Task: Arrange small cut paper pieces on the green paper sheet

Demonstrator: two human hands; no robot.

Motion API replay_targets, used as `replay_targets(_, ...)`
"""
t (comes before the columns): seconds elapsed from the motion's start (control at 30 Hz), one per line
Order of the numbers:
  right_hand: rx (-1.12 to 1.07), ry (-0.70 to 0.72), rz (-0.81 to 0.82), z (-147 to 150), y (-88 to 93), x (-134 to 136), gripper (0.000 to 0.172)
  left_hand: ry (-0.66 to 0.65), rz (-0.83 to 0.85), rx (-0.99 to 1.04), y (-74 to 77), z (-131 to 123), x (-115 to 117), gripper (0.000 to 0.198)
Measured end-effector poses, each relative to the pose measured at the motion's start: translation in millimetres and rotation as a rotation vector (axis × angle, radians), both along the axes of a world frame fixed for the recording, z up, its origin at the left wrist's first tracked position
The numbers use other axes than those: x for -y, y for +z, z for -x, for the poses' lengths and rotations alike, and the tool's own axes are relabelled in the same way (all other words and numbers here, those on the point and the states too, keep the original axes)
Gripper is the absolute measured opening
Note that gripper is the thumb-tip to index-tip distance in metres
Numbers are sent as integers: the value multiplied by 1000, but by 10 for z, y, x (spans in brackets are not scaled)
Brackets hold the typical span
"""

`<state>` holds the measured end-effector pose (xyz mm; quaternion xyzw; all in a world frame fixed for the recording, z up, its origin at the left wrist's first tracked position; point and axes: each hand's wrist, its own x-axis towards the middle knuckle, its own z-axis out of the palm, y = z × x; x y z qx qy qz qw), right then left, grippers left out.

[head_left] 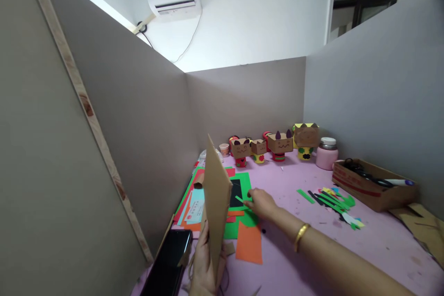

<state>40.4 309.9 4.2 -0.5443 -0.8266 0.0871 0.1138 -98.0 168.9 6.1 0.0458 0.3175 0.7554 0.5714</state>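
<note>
My left hand [204, 259] grips a flat piece of brown cardboard [215, 194], holding it on edge so that it stands tall in front of me. Beyond it, my right hand [262, 203] reaches over the coloured paper with its fingers closed on a thin light green paper strip [240, 200]. Under that strip lie a black paper piece [236, 189] and green paper sheets [246, 178]. An orange paper piece [249, 244] is on the table nearer to me. The cardboard hides part of the paper pile.
Several box-headed cardboard figures [278, 145] line the back of the purple table [284, 268]. At right are a pink jar [326, 153], a cardboard box [374, 187] and scattered paper strips [329, 201]. A phone [168, 259] lies at left. Grey partitions [246, 97] enclose the table.
</note>
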Motion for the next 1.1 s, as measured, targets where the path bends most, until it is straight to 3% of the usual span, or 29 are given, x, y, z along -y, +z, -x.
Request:
replay_targets(0.1,18,-25,-3,226,-46,22,24,-8,-22,7,2,-32,-14,18)
replay_targets(0.2,14,-24,-19,221,-95,1,19,-20,-34,21,0,-48,-18,18)
replay_targets(0.43,-60,214,-12,147,-183,62,18,11,-48,71,-67,21,-8,17)
replay_targets(0.53,-33,228,8,197,-206,93,22,12,-46,73,-91,42,-14,16)
replay_targets(0.73,-28,222,14,201,-110,58,19,32,-38,55,-111,38,-24,20)
replay_targets(0.93,46,370,30,306,-45,91,25,28,-39,35,-111,46,-30,22)
replay_targets(1.1,118,462,7,376,-34,92,20,32,-41,-4,-117,45,-24,26)
